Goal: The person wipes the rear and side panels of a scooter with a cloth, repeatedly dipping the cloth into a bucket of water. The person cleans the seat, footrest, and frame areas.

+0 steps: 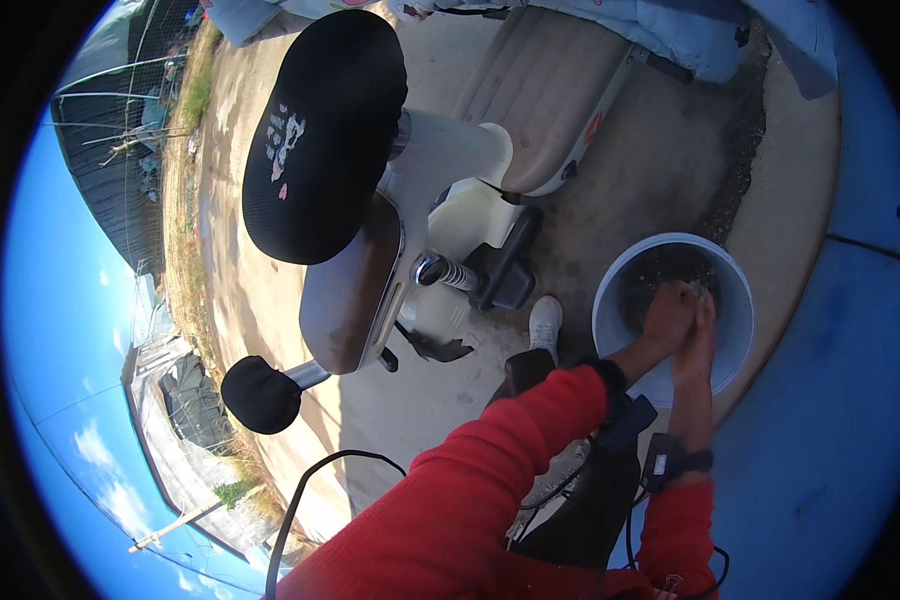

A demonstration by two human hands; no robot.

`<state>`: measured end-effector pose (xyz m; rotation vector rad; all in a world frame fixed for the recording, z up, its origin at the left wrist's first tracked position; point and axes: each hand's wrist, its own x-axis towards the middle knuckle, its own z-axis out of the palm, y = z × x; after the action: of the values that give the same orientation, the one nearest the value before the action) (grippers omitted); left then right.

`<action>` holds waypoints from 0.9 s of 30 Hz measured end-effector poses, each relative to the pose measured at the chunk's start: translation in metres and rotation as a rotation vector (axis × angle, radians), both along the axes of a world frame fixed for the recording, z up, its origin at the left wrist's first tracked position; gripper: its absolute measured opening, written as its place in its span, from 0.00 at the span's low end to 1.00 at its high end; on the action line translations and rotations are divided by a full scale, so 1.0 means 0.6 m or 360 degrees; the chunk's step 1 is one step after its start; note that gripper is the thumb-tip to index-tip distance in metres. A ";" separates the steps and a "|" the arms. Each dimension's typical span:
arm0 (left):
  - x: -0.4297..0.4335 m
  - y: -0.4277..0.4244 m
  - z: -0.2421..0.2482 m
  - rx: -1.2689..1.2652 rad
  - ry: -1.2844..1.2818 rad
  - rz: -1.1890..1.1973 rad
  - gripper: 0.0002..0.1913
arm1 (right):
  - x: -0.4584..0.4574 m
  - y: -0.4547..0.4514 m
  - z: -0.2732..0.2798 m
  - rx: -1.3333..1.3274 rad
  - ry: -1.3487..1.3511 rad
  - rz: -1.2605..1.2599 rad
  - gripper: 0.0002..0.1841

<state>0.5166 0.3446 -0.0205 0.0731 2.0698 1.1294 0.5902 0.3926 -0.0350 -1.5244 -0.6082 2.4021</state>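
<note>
Both hands are down inside a white plastic bucket (pixel 598 300) on the ground. My left hand (pixel 667 313) is curled, its fingers pressed against my right hand (pixel 703 334). A small greyish, wet-looking bit (pixel 697 287) shows at the fingertips; I cannot tell what it is or which hand has it. Below the hands the bucket's inside looks dark with pale specks, perhaps water. Red sleeves are pushed up, and each wrist wears a black strap with a small device (pixel 661 463).
An electric scooter with a black fabric-covered seat (pixel 322 142) and a small covered backrest (pixel 261 395) stands left of the bucket. A blue wall or panel (pixel 810 390) rises at the right. My white shoe (pixel 545 324) is near the bucket, and black cables (pixel 630 532) hang by my arms.
</note>
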 end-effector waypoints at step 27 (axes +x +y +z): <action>-0.374 -0.530 0.285 -0.0268 0.1756 -0.1558 0.13 | -0.478 -0.378 0.184 0.2157 0.0682 0.0828 0.17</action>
<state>0.2923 0.0263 0.1504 1.7289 2.4342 0.2394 0.3034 0.1658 0.0753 -0.2689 -2.0559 1.6248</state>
